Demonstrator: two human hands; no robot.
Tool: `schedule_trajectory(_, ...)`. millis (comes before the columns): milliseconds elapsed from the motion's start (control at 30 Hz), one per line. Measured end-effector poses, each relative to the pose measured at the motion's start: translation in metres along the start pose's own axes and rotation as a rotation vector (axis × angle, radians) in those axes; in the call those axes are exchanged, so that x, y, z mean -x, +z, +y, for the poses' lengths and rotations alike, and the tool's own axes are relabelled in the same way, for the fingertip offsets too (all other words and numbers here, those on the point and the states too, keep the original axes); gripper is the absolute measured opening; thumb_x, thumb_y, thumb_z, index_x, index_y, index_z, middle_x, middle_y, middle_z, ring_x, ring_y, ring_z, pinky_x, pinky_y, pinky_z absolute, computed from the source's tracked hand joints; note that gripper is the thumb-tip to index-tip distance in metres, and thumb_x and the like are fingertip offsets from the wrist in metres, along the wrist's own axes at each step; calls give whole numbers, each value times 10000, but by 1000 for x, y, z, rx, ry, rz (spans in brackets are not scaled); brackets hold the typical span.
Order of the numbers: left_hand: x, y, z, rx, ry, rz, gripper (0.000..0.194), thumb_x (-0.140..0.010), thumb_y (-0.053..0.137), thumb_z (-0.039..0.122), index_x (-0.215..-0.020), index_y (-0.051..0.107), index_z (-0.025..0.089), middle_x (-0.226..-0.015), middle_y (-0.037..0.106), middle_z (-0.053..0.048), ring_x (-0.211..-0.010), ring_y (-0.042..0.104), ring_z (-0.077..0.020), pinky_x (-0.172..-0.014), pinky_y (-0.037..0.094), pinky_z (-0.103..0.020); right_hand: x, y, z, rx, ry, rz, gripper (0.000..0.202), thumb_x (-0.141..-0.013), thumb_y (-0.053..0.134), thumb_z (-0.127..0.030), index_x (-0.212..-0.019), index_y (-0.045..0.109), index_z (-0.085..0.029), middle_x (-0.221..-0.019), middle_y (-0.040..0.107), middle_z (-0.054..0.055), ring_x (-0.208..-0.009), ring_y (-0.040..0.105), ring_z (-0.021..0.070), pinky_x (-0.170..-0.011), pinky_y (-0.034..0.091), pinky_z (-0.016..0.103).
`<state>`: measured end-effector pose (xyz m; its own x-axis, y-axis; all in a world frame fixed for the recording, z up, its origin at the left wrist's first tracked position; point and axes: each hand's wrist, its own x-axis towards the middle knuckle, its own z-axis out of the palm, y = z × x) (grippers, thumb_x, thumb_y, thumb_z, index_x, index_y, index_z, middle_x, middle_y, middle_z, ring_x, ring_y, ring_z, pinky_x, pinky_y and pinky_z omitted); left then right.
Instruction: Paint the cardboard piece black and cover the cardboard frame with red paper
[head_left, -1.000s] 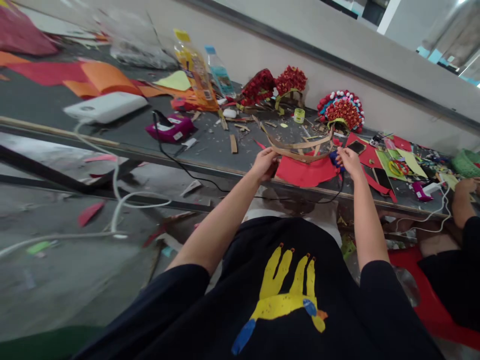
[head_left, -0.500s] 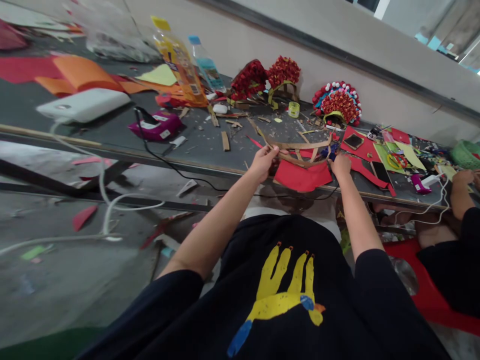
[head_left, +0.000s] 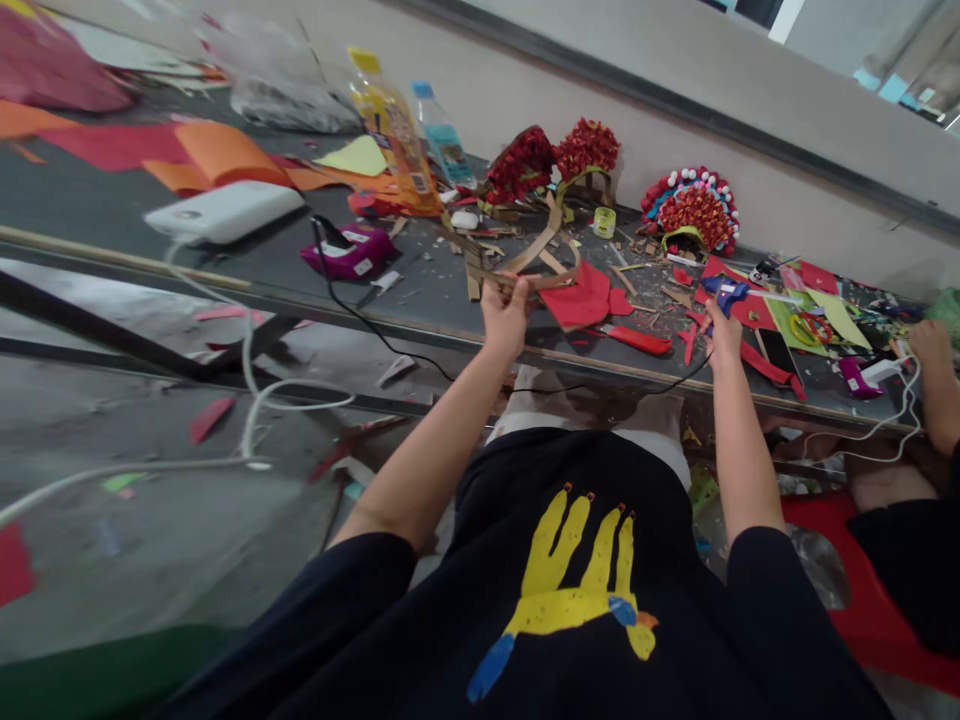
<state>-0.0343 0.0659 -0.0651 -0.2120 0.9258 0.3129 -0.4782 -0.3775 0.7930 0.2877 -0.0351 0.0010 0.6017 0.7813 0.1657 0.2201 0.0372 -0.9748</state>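
Observation:
My left hand [head_left: 504,315] is closed on a frame of bent cardboard strips [head_left: 551,240], held just over the front part of the table. My right hand [head_left: 724,335], further right, grips a blue glue gun [head_left: 725,292] whose nozzle side points right; its black cord hangs below the table edge. Between the hands lie a red paper piece [head_left: 581,297] and a narrow red strip [head_left: 639,339]. Behind them stand red decorated headpieces [head_left: 589,150], and one fan-shaped headpiece [head_left: 694,212] has white and blue beads around its rim.
Two bottles, one with orange drink [head_left: 397,140] and one with a blue cap [head_left: 442,135], stand at the back. A white power strip [head_left: 225,212] and a purple pack [head_left: 349,252] lie left. At right are a phone [head_left: 780,355], scissors [head_left: 810,328] and another person's hand [head_left: 932,345].
My right hand has moved right, away from the cardboard frame, with the glue gun in it. The left hand has shifted slightly left and turned the frame upward.

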Motion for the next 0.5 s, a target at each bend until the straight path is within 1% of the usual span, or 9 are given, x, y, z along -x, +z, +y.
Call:
schedule_trajectory(33, 2, -1, -4, -26, -24, -15, 528, -590, 834, 519, -855, 472, 241, -848, 678, -7, -828, 684, -168, -682, 560, -271, 10, 3, -1, -33, 26, -42, 345, -759, 603, -551, -739, 527, -214, -491, 424, -81, -449, 434, 113, -475, 378, 237)
schedule_trajectory(100, 3, -2, -9, -60, -70, -40, 487, -549, 862, 409, -821, 501, 225, -789, 653, 10, -782, 669, -153, -657, 551, -253, 33, 13, -1, -72, 54, -141, 351, -718, 646, -542, -757, 572, -202, -481, 427, -86, -435, 416, 93, -450, 361, 219)
schedule_trajectory(133, 3, -3, -11, -70, -90, -47, 455, -542, 862, 360, -803, 519, 214, -761, 642, 16, -752, 659, -145, -647, 546, -246, 45, 19, 0, -89, 61, -195, 352, -700, 664, -533, -784, 595, -198, -509, 470, -76, -460, 448, 91, -460, 378, 212)
schedule_trajectory(200, 1, -3, -13, -92, -122, -58, 387, -547, 847, 291, -773, 548, 194, -727, 630, 17, -706, 639, -131, -631, 541, -242, 70, 31, 2, -108, 71, -292, 365, -664, 705, -516, -817, 621, -196, -630, 590, -35, -542, 533, 97, -482, 407, 206)
schedule_trajectory(233, 0, -3, -13, -104, -137, -62, 364, -549, 840, 270, -760, 557, 187, -720, 631, 15, -693, 633, -129, -624, 540, -242, 80, 37, 4, -109, 77, -338, 369, -647, 727, -508, -815, 627, -196, -679, 628, -17, -572, 561, 105, -483, 412, 208)
schedule_trajectory(300, -2, -3, -12, -121, -158, -65, 339, -548, 831, 251, -746, 565, 180, -710, 633, 15, -682, 628, -130, -612, 539, -243, 97, 48, 7, -69, 67, -442, 350, -643, 753, -480, -812, 636, -197, -703, 655, -5, -589, 580, 114, -491, 421, 214)
schedule_trajectory(400, -1, -2, -10, -138, -169, -63, 321, -558, 822, 253, -742, 570, 180, -702, 634, 18, -680, 626, -129, -608, 539, -239, 109, 61, 8, 56, 7, -565, 293, -713, 706, -457, -830, 632, -198, -686, 655, -13, -567, 571, 108, -502, 424, 216)
schedule_trajectory(500, 1, -1, -8, -144, -172, -64, 305, -572, 812, 259, -746, 574, 181, -699, 632, 22, -673, 620, -120, -618, 541, -237, 112, 66, 4, 91, 1, -586, 269, -752, 663, -448, -828, 616, -195, -655, 637, -23, -532, 549, 100, -494, 420, 215)
